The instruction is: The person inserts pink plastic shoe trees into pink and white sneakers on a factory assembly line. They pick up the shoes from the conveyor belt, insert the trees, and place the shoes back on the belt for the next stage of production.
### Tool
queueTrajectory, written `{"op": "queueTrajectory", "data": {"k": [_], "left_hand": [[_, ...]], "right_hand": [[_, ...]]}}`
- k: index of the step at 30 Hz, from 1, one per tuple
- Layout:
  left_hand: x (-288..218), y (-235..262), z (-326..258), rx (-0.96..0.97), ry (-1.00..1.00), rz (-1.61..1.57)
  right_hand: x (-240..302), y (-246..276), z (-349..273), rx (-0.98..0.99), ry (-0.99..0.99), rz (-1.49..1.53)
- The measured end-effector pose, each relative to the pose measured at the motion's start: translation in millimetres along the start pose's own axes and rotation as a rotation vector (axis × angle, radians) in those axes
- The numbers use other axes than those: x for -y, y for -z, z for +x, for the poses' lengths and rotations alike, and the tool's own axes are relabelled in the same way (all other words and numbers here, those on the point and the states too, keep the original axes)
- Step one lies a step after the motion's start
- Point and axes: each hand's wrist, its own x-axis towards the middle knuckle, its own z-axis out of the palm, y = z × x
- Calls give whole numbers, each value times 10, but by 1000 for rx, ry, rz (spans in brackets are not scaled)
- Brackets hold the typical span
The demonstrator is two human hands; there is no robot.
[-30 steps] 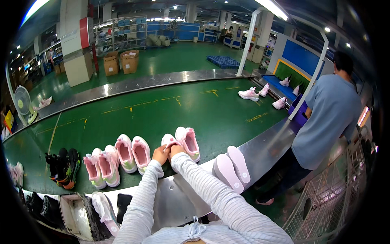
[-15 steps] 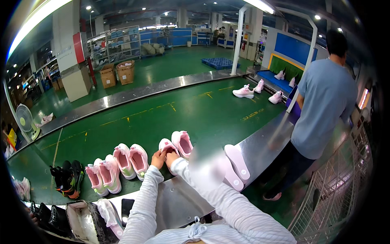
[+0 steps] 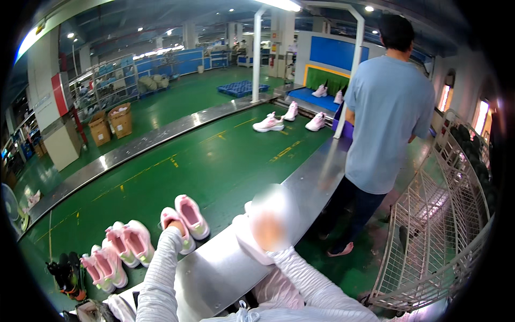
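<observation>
Wide green conveyor belt (image 3: 214,161) filling the middle, running from 8 o'clock up to 2 o'clock, edged by a steel rim (image 3: 225,268) on the near side. At 3 o'clock, a person in a blue shirt (image 3: 389,107), back turned, standing just beside the rim. At 4 o'clock, a white wire cart (image 3: 440,236). At 10 o'clock, cardboard boxes (image 3: 112,122) well beyond the belt. At 1 o'clock, three white shoes (image 3: 268,123) far up the belt. At 7 o'clock, pink shoes (image 3: 124,244) in a row, black shoes (image 3: 67,275) beside them. Nearer centre, a pink pair (image 3: 185,217) on the belt; left hand (image 3: 174,226) resting on its nearer shoe, grip hidden, cannot tell. Right hand (image 3: 266,225) blurred, raised over the rim, seemingly gripping a pale shoe (image 3: 249,244); fingers unreadable.
</observation>
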Motion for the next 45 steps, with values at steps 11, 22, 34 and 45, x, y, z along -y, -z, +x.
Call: {"op": "queueTrajectory", "data": {"k": [11,22,34,45], "left_hand": [[249,-418,625,-183,215,19],[666,-559,567,155,-267,1],[344,-519,571,122,-195,197],[-477,803,-566,-545,-235,-321]], "right_hand": [[24,114,-3,-141,-22,64],[-55,68,61,-115,-67,50],[-212,611,221,212,-249,96],[-375,817,444,429,-110,-284]]}}
